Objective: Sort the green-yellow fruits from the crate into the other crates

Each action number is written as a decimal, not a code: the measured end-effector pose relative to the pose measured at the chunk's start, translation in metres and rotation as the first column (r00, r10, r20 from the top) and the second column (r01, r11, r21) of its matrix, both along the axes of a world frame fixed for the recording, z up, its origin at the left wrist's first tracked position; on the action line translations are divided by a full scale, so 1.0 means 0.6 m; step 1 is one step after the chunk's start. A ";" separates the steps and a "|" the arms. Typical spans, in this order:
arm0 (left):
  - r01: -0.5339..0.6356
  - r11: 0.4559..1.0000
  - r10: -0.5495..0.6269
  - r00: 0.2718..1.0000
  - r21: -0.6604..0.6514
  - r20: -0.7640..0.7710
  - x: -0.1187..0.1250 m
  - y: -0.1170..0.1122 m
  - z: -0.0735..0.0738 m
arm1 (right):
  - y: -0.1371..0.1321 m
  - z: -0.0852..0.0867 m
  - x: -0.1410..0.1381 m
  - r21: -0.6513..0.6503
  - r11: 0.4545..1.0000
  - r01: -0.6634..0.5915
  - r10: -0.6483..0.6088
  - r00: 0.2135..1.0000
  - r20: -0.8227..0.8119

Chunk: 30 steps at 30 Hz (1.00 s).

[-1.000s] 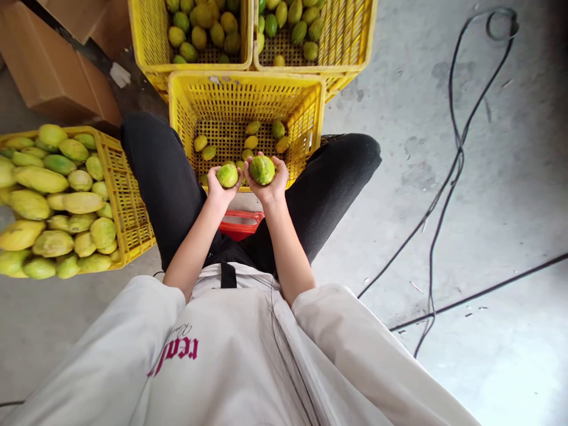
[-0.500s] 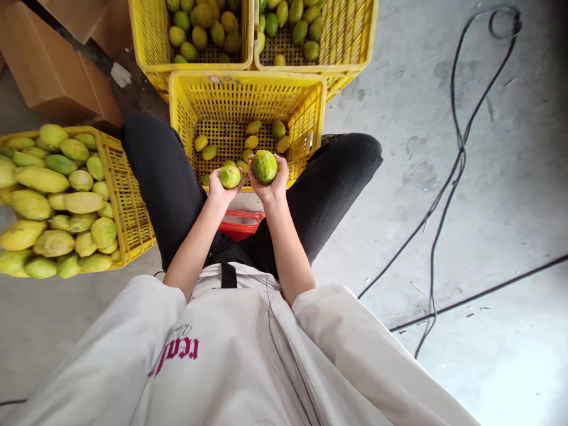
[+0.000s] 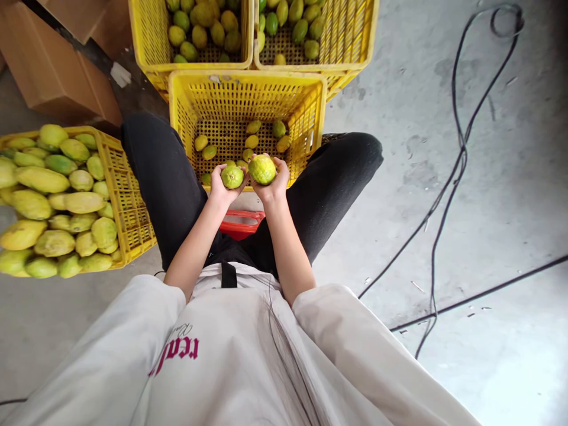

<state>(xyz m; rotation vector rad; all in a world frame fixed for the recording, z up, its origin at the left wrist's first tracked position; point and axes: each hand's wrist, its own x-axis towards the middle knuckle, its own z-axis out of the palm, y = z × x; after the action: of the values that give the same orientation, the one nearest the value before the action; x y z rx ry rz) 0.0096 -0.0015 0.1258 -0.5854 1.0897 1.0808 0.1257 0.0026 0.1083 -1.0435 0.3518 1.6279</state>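
Observation:
Close together above the near rim of a yellow crate (image 3: 248,89), both my hands hold fruit. My left hand (image 3: 220,192) is curled round a green lemon (image 3: 232,176), its stem end facing up. In my right hand (image 3: 276,187) rests a larger, bumpy, yellow-green lemon (image 3: 262,169), with the fingers cupped round its underside and side. Several smaller lemons (image 3: 209,152) lie scattered on the crate's slotted floor beneath and beyond my hands. The undersides of both held lemons are hidden by my palms.
To my left stands a yellow crate (image 3: 128,195) heaped with long yellow-green lemons. Two more yellow crates with lemons, one a far-left crate (image 3: 148,35) and one a far-right crate (image 3: 350,35), adjoin the middle one. Cardboard boxes (image 3: 57,71) stand far left; a black cable (image 3: 461,148) lies right.
The lemon in my right hand has turned, now showing a yellower side, and sits slightly further left. My left hand's lemon has shifted slightly right and tilted.

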 end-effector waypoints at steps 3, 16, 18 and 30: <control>0.007 1.000 -0.007 1.000 0.029 0.013 -0.001 0.000 0.004 | 0.000 0.003 0.000 -0.015 1.000 0.020 -0.020 1.000 -0.013; 0.037 0.997 -0.037 0.999 0.061 0.001 0.004 0.004 0.012 | 0.005 0.015 -0.001 0.041 0.992 0.118 -0.116 0.993 -0.029; 0.042 0.997 -0.043 0.999 0.064 0.006 0.005 0.005 0.012 | 0.006 0.012 -0.001 0.016 0.990 0.140 -0.140 0.989 -0.037; 0.010 0.997 -0.012 0.999 0.072 0.035 0.000 -0.002 0.007 | 0.002 0.008 0.000 0.011 0.996 0.091 -0.090 0.994 -0.058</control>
<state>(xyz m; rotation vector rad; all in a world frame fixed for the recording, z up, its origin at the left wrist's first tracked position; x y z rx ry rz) 0.0099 -0.0027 0.1297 -0.5393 1.0177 1.0917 0.1256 0.0037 0.1131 -0.9587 0.4202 1.5791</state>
